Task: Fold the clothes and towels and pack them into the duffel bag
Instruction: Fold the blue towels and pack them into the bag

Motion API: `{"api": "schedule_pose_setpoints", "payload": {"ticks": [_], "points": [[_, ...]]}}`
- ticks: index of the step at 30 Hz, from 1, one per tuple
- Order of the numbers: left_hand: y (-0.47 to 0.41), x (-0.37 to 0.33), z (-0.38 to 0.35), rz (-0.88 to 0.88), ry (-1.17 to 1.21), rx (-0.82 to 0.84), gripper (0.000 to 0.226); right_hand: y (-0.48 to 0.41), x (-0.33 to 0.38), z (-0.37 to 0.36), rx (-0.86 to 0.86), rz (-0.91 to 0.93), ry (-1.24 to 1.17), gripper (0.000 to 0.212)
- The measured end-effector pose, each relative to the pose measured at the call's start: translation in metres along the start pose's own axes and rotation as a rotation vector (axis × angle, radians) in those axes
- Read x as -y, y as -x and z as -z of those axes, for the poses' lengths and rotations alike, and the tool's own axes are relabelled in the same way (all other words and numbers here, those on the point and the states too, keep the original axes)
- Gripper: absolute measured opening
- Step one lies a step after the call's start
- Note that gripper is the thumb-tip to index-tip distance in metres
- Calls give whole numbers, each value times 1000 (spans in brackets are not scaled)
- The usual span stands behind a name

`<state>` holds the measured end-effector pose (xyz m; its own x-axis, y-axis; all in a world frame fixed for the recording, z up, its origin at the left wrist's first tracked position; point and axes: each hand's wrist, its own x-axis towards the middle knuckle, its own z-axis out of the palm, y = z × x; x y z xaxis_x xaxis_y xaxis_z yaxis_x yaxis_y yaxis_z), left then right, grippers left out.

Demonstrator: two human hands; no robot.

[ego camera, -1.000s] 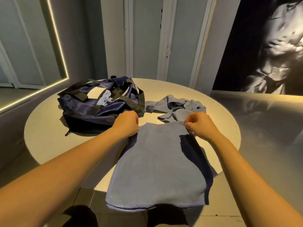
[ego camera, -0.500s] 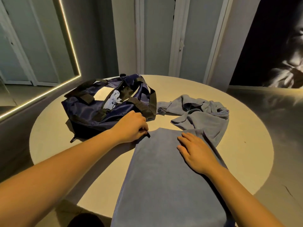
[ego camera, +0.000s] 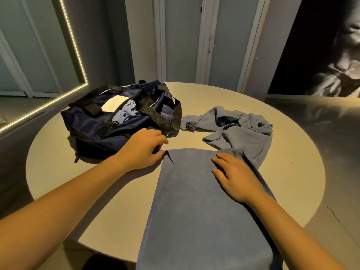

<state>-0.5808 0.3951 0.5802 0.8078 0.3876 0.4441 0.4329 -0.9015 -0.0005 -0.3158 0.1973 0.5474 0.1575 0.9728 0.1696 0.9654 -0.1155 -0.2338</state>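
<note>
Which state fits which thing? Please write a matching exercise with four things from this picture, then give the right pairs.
1 duffel bag
2 spread towel
3 crumpled cloth
4 right hand

A palm down on the spread towel
B open, light blue cloth inside
C heaped on the table, far right
D hangs over the near table edge

Pairs: 1-B, 2-D, 3-C, 4-A

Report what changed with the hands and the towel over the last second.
The right hand let go of the far edge of the flat blue terry towel and now lies open, palm down, on it. The left hand, a fist at the far left corner, loosened; whether it pinches is unclear. The navy fabric duffel bag, crumpled blue garment and round beige table stayed put.
</note>
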Motion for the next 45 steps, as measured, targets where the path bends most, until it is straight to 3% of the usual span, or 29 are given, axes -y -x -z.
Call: {"api": "schedule_pose_setpoints", "payload": {"ticks": [4,9,13,18,20,22,25,27,29,31,34,37,39,42,45], "points": [[-6,-8,-11,-259,-180,89,25,-1,-1,-2,-2,-10,-11,50],[-20,-1,-17,-329,-358,63,16,-3,-2,-3,2,-12,-16,51],[-31,8,-7,-245,-420,36,17,-3,-4,-5,3,-14,-18,51],[-33,-1,-8,-184,-428,133,1,-4,-6,-6,4,-8,-16,52],[-28,-11,-10,-50,-331,111,13,-3,-6,-7,4,-7,-15,52],[-20,-33,-9,146,-79,103,24,-3,-6,-7,5,-6,-14,52],[-9,-68,-14,259,232,304,55,-4,-5,-7,6,-3,-12,51],[-1,-79,-23,278,189,530,87,-5,-5,-6,4,1,-15,51],[3,-76,-25,274,100,604,101,-5,-4,-6,4,-6,-29,52],[1,-72,-23,279,44,618,104,-3,0,-4,7,-16,-42,51],[-17,-89,-20,327,64,532,89,-1,6,3,-47,-2,-121,44],[-44,-123,-31,316,169,384,78,-6,-8,24,-262,-95,-332,29],[-61,-139,-45,277,194,384,79,-16,-34,45,-373,-229,-378,21],[-69,-148,-68,265,148,488,83,-32,-74,70,-199,-333,-333,41],[-67,-147,-78,277,94,504,84,-46,-93,77,55,-217,-366,56]]}}
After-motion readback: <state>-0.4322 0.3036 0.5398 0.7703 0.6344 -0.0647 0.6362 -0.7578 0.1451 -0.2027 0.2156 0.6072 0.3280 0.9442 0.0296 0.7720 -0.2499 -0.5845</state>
